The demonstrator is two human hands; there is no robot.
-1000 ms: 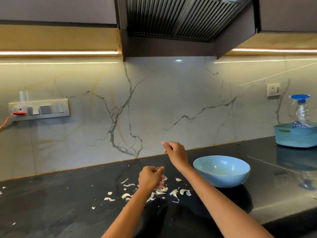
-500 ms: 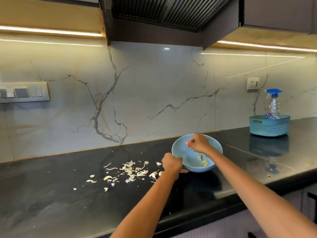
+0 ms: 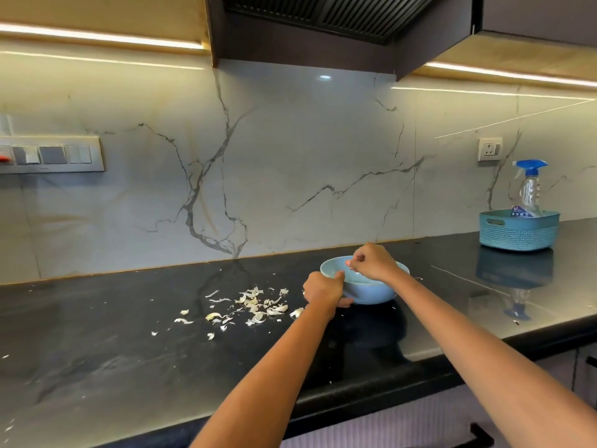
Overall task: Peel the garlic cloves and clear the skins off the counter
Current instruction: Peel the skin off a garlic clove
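While both of your forearms reach out from the bottom edge across the black tabletop (image 3: 97, 367), your left hand (image 3: 323, 288) meets the near left rim of a light blue bowl (image 3: 371, 291), thumb hooked over the edge and fingers curled under its side, so that grip is closed on the bowl. Your right hand (image 3: 374, 260) hovers just above the bowl's opening, fingers curled in; a small pale bit shows at the fingertips, too small to tell whether it is held, so the state of that grip cannot be told. What lies inside the bowl is hidden behind both hands.

Just left of your left hand, a scatter of garlic skins (image 3: 255, 303) lies loose on the tabletop, thinning out toward the left, with a few stray flecks nearer the front edge.

Farther right, near the back, a teal basket (image 3: 517, 232) stands well apart from the bowl, with a blue-topped spray bottle (image 3: 529, 185) upright in it. Beyond rises a veined marble wall (image 3: 290, 156), carrying a switch panel (image 3: 51, 155) at left and a socket (image 3: 490, 149) at right.
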